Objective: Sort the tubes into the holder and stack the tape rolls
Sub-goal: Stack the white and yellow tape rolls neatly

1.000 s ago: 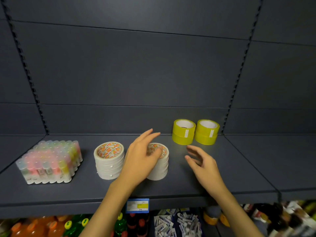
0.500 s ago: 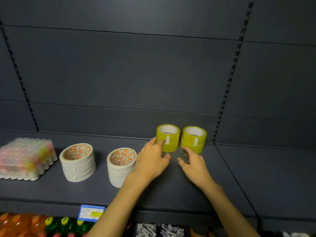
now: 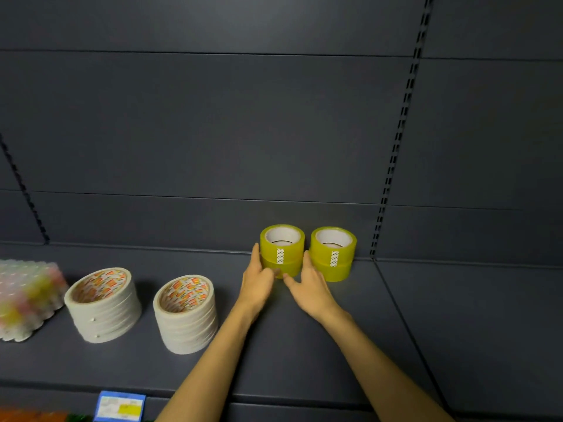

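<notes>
Both hands at the left yellow tape stack (image 3: 282, 250), back of the shelf (image 3: 304, 345) against the rear wall. Left hand (image 3: 256, 280) pressed to the stack's left side, fingers held together and reaching up the lower roll, thumb tucked across the front. Right hand (image 3: 307, 286) cupping the stack's right side, fingers slipped into the gap before the second yellow stack (image 3: 333, 254), thumb pointing in at the front; how tight the hold is, hard to tell. Two rolls high, each yellow stack, upright, standing just beside one another. Left of the yellow stack, nearer the shelf's front: two piles of white tape (image 3: 186, 313), (image 3: 103, 304), well apart. Further left again, at the frame edge, the tray of tubes (image 3: 26, 295), blurred. Below the shelf's front lip, a blue price tag (image 3: 120, 407).
</notes>
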